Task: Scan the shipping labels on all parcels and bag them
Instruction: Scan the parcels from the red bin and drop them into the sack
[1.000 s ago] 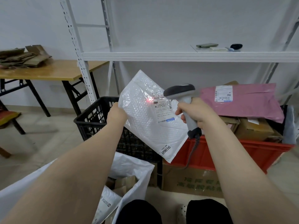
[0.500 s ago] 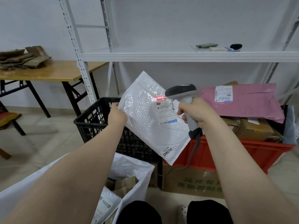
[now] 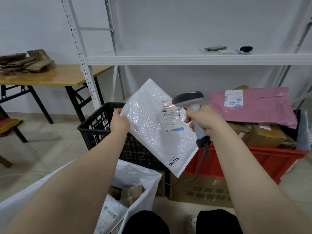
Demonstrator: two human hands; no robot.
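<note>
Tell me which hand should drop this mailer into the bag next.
Left. The left hand grips the mailer, with the open bag below it; the right hand holds the scanner.

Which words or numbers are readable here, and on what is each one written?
"09016": lower corner of the white mailer.
Mailer's shipping label: too small to read.
Pink parcel's label: too small.
Green characters on the cardboard box: blurred.

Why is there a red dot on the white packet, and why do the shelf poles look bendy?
Head view: the red dot is light from the scanner landing on the packet; also in the head view, the wide-angle lens makes the poles lean near the edges.
</note>
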